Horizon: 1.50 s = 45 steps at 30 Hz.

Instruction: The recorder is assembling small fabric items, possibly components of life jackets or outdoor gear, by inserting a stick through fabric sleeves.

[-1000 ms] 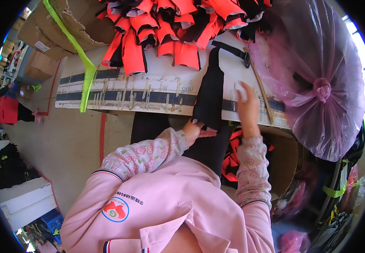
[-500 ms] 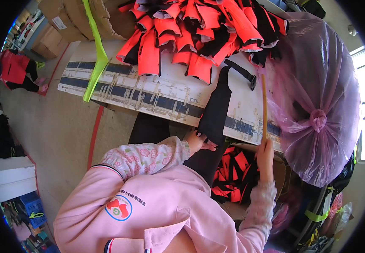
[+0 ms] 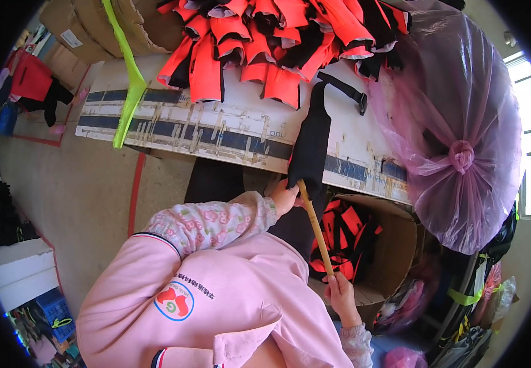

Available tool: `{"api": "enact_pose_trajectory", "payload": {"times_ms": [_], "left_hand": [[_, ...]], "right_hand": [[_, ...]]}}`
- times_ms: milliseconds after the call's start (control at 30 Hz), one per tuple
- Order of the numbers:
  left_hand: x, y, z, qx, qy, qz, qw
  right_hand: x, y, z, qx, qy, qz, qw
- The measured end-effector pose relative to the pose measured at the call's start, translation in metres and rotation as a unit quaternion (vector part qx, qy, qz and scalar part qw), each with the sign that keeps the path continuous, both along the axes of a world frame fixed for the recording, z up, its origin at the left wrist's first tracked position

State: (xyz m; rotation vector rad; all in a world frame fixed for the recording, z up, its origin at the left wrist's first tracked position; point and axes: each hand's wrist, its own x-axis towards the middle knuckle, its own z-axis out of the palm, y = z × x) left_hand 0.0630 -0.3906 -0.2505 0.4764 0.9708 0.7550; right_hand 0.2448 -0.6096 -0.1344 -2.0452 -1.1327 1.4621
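A long black fabric piece (image 3: pixel 312 141), narrow at its far end with a black strap and buckle (image 3: pixel 356 97), hangs over the near edge of the white table. My left hand (image 3: pixel 285 197) is closed on its lower end. In my right hand (image 3: pixel 341 293) is a thin wooden stick (image 3: pixel 317 236), gripped at its near end. The stick slants up and left, its far tip at the mouth of the black fabric beside my left fingers. Whether the tip has entered the fabric I cannot tell.
Orange and black fabric pieces (image 3: pixel 265 49) are heaped on the worn table (image 3: pixel 216 132). A lime strip (image 3: pixel 132 80) hangs over its left side. Below stands a cardboard box (image 3: pixel 394 257) of similar pieces; right, a knotted pink plastic bag (image 3: pixel 462 156). Another person (image 3: pixel 35 86) is at far left.
My right hand has come down and left, swinging the stick from upright over the table edge to the fabric's lower end. My left hand stays on the fabric.
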Motion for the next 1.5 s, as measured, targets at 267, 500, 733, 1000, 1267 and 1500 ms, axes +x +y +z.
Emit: {"api": "enact_pose_trajectory", "payload": {"times_ms": [267, 500, 733, 1000, 1267, 1500], "left_hand": [[-0.003, -0.002, -0.001, 0.023, -0.018, -0.056, 0.998], [0.002, -0.002, 0.021, 0.050, 0.075, -0.059, 0.994], [0.001, -0.004, 0.009, 0.075, 0.080, -0.033, 0.993], [0.006, -0.007, 0.020, 0.018, 0.087, 0.002, 0.996], [0.010, -0.013, 0.002, 0.070, 0.170, -0.054, 0.982], [0.007, 0.000, -0.010, 0.310, 0.290, -0.066, 0.903]], "right_hand": [[-0.031, 0.055, 0.000, 0.033, -0.014, 0.004, 0.999], [-0.055, 0.116, -0.012, 0.093, -0.117, 0.104, 0.983], [-0.089, 0.169, -0.001, 0.036, 0.082, 0.008, 0.996], [-0.059, 0.117, 0.014, 0.034, 0.079, 0.013, 0.996], [-0.054, 0.108, 0.012, 0.160, -0.090, 0.112, 0.977], [-0.090, 0.164, -0.024, 0.049, 0.282, -0.065, 0.956]]}}
